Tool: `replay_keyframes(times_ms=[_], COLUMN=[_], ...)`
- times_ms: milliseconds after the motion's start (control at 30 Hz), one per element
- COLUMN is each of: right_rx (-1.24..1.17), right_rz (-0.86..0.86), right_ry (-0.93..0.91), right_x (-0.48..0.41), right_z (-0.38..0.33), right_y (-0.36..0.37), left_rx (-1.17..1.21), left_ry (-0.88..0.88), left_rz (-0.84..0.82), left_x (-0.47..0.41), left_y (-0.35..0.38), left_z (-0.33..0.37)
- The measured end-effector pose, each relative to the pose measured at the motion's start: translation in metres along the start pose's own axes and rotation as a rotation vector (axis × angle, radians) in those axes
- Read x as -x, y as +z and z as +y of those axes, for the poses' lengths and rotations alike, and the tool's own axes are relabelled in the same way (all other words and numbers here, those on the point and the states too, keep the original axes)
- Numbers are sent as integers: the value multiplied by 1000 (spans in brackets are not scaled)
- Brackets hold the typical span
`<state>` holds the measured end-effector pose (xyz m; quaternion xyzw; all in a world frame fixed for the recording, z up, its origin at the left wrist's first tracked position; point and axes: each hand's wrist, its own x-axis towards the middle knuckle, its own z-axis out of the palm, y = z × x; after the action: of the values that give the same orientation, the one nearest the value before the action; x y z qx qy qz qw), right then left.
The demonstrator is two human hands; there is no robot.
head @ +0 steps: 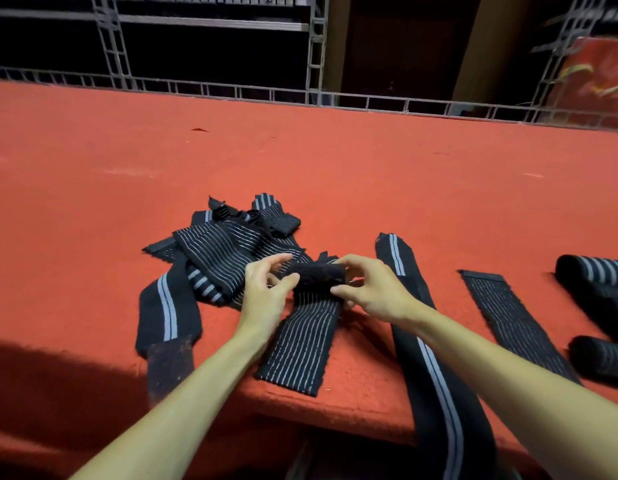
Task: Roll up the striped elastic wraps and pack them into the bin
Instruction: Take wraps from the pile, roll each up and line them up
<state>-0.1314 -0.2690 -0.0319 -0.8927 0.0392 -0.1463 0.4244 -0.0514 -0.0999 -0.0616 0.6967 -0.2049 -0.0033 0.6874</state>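
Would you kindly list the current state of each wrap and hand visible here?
Wrap being rolled: far end rolled, rest flat.
Left hand: pinching the roll.
Right hand: pinching the roll.
Pile of wraps: unrolled, tangled.
Long wrap: unrolled, hanging over table edge.
Short wrap: flat.
Two finished rolls: rolled.

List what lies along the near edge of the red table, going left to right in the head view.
Wide-stripe wrap with velcro end → wrap being rolled → long wrap hanging off the edge → flat thin-striped wrap → rolled wraps.
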Motion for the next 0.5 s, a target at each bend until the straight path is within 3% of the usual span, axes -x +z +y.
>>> replay_keyframes(times_ms=[100, 300, 500], right_rx=[-126, -279, -176], right_rz=[-2, 55, 245], right_ry=[24, 54, 136], right_x=[12, 39, 64], right_z=[-3, -7, 3], right_y=[-15, -31, -56], left_rx=[-62, -115, -114], left_ry=[32, 92, -30], left_rz=[-177, -242, -570], left_x=[1, 8, 22], left_y=[0, 14, 22], left_z=[14, 34, 42])
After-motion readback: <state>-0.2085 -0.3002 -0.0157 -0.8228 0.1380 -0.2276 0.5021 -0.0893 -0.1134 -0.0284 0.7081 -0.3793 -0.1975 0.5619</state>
